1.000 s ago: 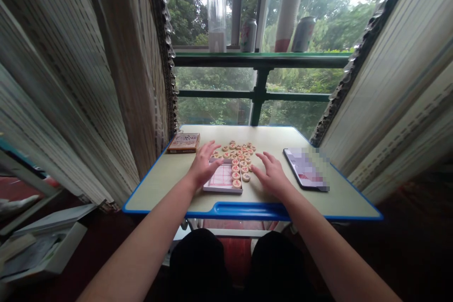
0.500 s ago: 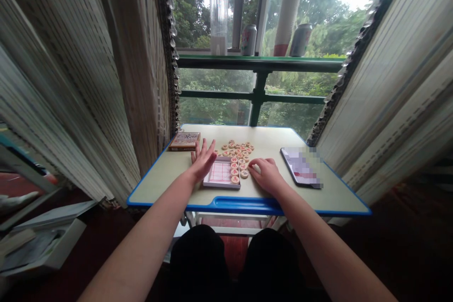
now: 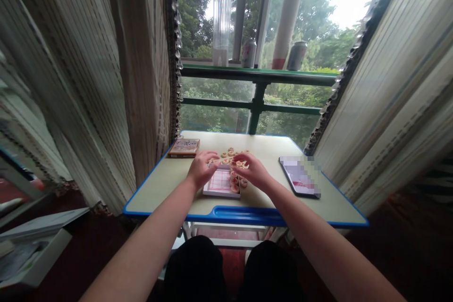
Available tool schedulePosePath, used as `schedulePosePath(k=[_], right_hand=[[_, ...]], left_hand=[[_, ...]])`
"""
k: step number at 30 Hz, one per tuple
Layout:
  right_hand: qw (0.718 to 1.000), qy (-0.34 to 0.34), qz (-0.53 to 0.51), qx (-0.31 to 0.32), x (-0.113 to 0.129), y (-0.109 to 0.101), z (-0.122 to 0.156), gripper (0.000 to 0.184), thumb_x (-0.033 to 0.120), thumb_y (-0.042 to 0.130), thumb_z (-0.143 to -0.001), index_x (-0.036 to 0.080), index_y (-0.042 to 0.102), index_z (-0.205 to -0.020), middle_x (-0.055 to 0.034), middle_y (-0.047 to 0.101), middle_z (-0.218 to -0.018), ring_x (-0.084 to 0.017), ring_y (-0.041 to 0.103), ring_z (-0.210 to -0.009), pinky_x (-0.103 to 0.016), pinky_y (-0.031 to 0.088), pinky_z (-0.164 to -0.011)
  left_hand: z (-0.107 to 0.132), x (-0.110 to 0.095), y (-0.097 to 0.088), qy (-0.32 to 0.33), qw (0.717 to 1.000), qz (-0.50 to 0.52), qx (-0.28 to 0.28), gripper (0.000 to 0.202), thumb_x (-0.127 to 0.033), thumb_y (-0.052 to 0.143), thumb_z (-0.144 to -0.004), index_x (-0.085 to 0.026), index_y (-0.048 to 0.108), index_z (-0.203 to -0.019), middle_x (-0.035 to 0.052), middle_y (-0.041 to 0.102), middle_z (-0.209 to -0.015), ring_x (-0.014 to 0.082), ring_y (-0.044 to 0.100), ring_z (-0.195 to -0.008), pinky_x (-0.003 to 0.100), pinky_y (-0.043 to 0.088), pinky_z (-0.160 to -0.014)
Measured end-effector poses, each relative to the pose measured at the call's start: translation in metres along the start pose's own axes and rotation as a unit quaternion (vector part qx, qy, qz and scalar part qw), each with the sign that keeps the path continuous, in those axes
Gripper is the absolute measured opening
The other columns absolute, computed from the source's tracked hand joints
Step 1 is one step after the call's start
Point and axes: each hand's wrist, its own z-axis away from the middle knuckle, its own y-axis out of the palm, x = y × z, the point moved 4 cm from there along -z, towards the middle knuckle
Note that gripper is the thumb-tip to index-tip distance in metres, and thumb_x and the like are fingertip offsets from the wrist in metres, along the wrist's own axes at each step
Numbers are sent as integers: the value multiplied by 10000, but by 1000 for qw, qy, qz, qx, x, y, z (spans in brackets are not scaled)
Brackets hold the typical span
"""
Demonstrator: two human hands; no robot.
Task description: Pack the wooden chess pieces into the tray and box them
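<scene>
Both the left hand (image 3: 201, 171) and the right hand (image 3: 253, 171) curl, fingers bent, over the wooden discs (image 3: 228, 154) heaped on the tabletop (image 3: 166, 188) just beyond the gridded tray (image 3: 220, 183); whether either pinches one I cannot tell, so discs are probably best seated singly and flat.

This is looking like a corner of a home: a small blue-edged surface (image 3: 166, 184) is standing against a window (image 3: 212, 118), carrying game pieces (image 3: 228, 154) and a phone (image 3: 300, 177). Woven blinds (image 3: 106, 80) are hanging on both sides, drink cans (image 3: 249, 53) are sitting on the green rail (image 3: 262, 75), and trees (image 3: 191, 19) are showing outside.
</scene>
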Motion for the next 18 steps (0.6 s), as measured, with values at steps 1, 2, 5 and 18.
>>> schedulePosePath(k=[1, 2, 5, 18], right_hand=[[1000, -2, -1, 16, 0, 4, -5, 163, 274, 654, -736, 196, 654, -879, -34, 689, -897, -162, 616, -831, -294, 459, -754], [999, -1, 3, 32, -1, 8, -10, 142, 264, 655, -734, 195, 664, -858, -31, 692, -879, -162, 616, -824, -295, 457, -758], [998, 12, 29, 59, -3, 18, -17, 86, 255, 660, -734, 193, 687, -786, -25, 695, -830, -168, 605, -811, -309, 442, -780], [999, -4, 27, 22, -5, 19, -16, 143, 293, 674, -744, 195, 660, -846, -25, 688, -865, -153, 592, -800, -274, 437, -734]], left_hand=[[0, 1, 2, -7, 1000, -4, 2, 185, -250, 526, -750, -188, 700, -760, 60, 676, -972, 221, 588, -979, 401, 435, -960], [-1, 3, 3, -14, 1000, -9, 3, 187, -177, 521, -711, -198, 706, -705, 48, 681, -959, 213, 594, -964, 393, 439, -962], [-1, 6, 7, -33, 999, -11, 15, 274, -84, 492, -652, -219, 728, -686, 22, 692, -945, 197, 604, -948, 378, 455, -957], [-3, -6, 6, -25, 999, 16, 35, 211, -135, 574, -735, -199, 731, -860, 38, 731, -873, 190, 654, -861, 334, 507, -847]])
